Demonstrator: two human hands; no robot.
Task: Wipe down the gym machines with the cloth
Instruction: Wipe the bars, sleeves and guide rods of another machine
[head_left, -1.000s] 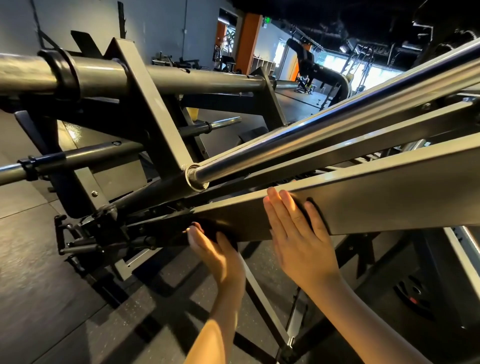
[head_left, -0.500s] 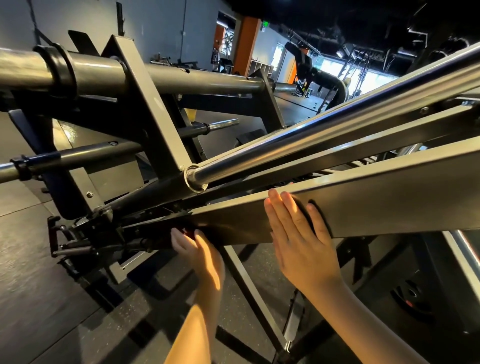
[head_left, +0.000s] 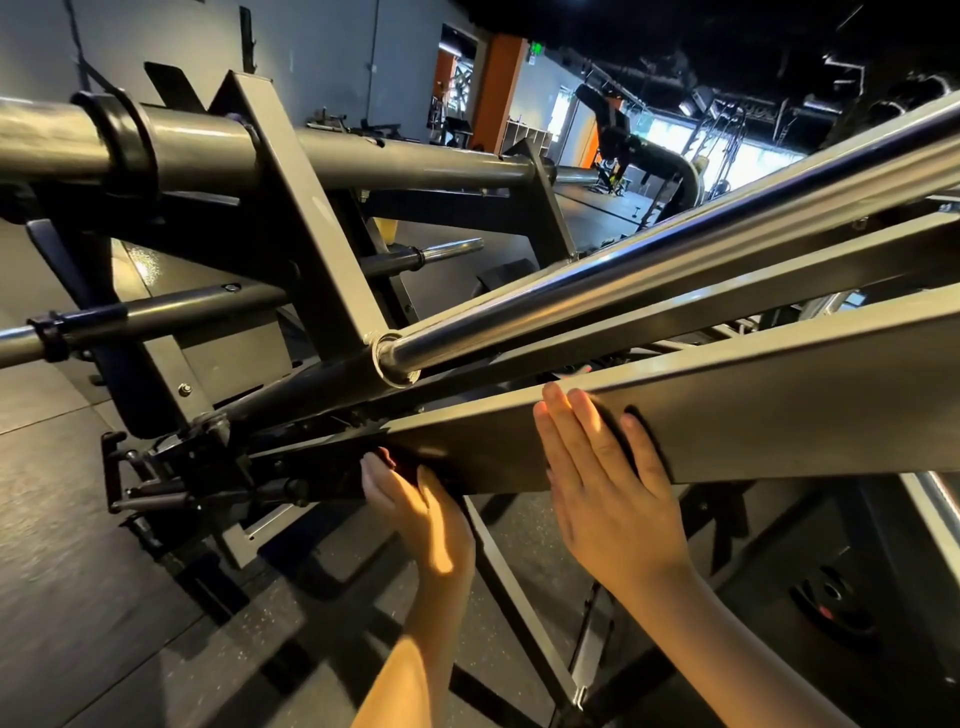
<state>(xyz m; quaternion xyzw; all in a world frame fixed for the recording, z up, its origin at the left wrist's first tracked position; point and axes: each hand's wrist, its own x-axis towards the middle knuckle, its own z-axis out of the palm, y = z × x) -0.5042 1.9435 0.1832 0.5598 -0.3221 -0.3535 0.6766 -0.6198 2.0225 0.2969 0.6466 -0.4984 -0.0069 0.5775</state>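
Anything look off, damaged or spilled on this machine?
Nothing stands out. The right hand lies flat on the grey side beam; the left hand reaches under its lower end, something dark red at its fingers, probably the cloth. The chrome rail looks straight, with no spill showing.

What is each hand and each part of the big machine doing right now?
right hand: open, flat against the grey beam
left hand: pressed to the beam's lower end, over something dark red, maybe the cloth
grey beam: slanted, hands touching it
shiny rail: slanted above the beam, untouched
weight plate: on the floor, lower right
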